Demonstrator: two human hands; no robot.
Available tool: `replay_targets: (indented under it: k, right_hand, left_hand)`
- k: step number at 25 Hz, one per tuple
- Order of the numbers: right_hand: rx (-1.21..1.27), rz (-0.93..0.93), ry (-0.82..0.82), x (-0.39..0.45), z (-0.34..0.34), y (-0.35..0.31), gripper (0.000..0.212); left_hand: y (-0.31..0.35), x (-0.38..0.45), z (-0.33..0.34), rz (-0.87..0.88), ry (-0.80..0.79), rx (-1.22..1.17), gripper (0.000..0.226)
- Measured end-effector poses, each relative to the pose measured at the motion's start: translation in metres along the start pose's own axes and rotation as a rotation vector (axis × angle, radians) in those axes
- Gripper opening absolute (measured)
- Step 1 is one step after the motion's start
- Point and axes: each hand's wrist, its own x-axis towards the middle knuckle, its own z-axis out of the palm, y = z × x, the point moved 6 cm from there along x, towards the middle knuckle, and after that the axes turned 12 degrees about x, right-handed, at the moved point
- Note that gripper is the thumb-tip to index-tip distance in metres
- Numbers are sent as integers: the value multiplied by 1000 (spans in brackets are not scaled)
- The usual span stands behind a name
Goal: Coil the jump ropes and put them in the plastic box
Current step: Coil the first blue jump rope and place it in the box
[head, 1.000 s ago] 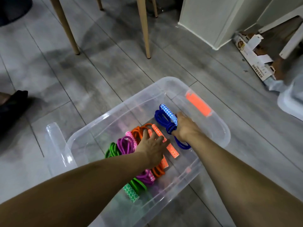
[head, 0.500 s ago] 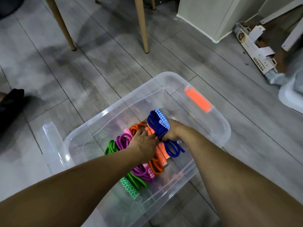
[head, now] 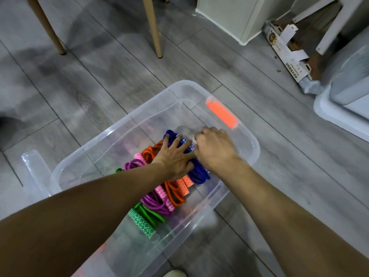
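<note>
The left hand [head: 175, 159] lies flat with its fingers spread and straight, pressing down on the coiled blue jump rope with blue-and-white checked handles [head: 197, 171]. The right hand [head: 214, 147] sits just beside the left hand, on the far side of the blue coil, back upward and fingers curled downward; the frame is blurred there, and whether it holds the rope cannot be determined. The blue coil rests inside the clear rectangular plastic box [head: 253, 154], roughly at the middle of the box floor. Toward the near-left corner of the box, three further coils lie side by side, each touching the next: the orange jump rope with orange checked handles [head: 175, 193] directly against the blue coil, then the purple jump rope with pink checked handles [head: 154, 203], then the green jump rope with green checked handles [head: 146, 216]. An orange latch [head: 221, 112] is fixed to the far-right rim of the box. The box stands on grey wood-look floor planks [head: 99, 80]. Beyond the box stand two tan wooden legs [head: 152, 27], and well to the far right of it lies a torn cardboard carton [head: 287, 54].
</note>
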Motion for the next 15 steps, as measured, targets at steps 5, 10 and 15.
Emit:
replay_targets:
  k: [5,10,15]
  right_hand:
    - [-121,62,402,-22,-34,43,73]
    - [-168,124,316,-14,-21,47,86]
    - [-141,146,275,-16,-19,46,83]
  left_hand:
    - [11,9,6,-48,-72,38,53]
    - [2,-3,11,-55,-96,7,53]
    - [-7,-31,18,2,-143,56,55]
